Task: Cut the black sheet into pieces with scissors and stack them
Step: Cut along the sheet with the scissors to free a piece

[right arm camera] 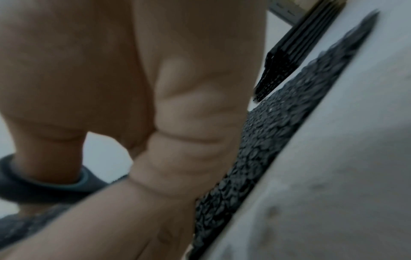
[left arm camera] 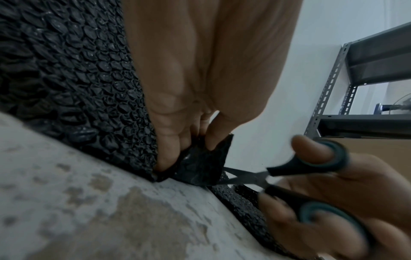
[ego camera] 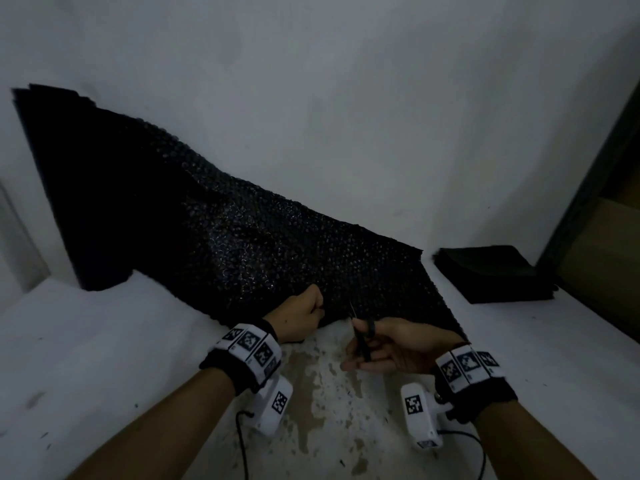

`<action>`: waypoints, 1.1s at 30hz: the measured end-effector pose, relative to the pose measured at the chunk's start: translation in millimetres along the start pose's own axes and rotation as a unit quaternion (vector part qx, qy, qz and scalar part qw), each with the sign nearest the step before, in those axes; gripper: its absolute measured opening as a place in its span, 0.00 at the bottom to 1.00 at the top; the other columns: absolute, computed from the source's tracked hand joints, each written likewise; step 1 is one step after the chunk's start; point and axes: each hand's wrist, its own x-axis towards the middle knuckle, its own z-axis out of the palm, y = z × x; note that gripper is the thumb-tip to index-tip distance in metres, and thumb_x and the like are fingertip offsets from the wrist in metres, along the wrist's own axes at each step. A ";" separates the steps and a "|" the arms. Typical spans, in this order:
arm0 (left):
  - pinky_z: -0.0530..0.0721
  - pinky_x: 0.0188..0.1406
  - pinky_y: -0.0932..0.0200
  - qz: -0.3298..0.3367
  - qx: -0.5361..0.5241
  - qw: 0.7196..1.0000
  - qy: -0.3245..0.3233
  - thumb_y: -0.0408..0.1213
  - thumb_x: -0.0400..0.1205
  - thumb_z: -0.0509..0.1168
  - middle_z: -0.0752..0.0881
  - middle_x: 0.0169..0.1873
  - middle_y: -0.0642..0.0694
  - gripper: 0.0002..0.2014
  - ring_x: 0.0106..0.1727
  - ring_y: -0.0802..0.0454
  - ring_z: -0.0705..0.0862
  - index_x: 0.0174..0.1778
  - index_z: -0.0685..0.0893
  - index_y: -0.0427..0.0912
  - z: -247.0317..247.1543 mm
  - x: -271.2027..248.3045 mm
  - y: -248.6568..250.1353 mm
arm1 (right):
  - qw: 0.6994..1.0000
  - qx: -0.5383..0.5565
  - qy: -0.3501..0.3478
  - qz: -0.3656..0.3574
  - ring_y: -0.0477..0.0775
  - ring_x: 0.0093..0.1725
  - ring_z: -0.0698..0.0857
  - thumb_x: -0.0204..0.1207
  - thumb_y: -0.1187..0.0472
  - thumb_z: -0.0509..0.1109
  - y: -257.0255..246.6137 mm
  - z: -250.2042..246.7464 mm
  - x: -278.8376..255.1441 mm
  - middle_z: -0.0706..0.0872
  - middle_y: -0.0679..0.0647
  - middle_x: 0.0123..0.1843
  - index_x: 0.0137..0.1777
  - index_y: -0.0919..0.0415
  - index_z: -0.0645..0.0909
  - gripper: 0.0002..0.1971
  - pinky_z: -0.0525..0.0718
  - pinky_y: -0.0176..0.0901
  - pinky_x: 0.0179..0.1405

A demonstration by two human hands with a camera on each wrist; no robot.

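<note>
Left hand [ego camera: 301,315] pinches the near edge of the black bubble-textured sheet [ego camera: 214,223]; right hand [ego camera: 398,348] grips black-handled scissors [ego camera: 362,336], blades parted at that edge.

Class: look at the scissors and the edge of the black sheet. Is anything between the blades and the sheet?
Nothing visible. The scissors are open at the sheet edge, beside the left hand pinching it.
</note>
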 end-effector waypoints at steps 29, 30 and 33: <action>0.67 0.28 0.65 0.002 -0.024 0.999 0.020 0.34 0.91 0.53 0.68 0.35 0.51 0.08 0.33 0.60 0.65 0.46 0.63 0.43 0.3 -9.0 4.3 | 0.999 0.030 0.011 -0.005 0.58 0.64 0.89 0.79 0.43 0.72 -10.0 -0.3 20.8 0.89 0.66 0.63 0.58 0.71 0.83 0.26 0.89 0.43 0.57; 0.68 0.29 0.64 0.000 -0.026 0.999 0.021 0.35 0.90 0.54 0.68 0.35 0.51 0.08 0.34 0.60 0.66 0.45 0.63 0.44 0.6 -8.9 3.8 | 0.999 0.034 0.018 -0.012 0.58 0.64 0.89 0.80 0.44 0.71 -10.0 -0.6 22.6 0.89 0.66 0.62 0.58 0.70 0.83 0.26 0.90 0.42 0.53; 0.69 0.33 0.59 0.009 -0.023 1.000 0.015 0.35 0.90 0.55 0.69 0.35 0.51 0.09 0.35 0.59 0.67 0.45 0.63 0.44 1.6 -9.6 2.8 | 0.998 0.040 0.040 -0.036 0.59 0.62 0.90 0.79 0.45 0.72 -8.9 -2.7 26.9 0.91 0.62 0.58 0.59 0.69 0.84 0.25 0.89 0.41 0.50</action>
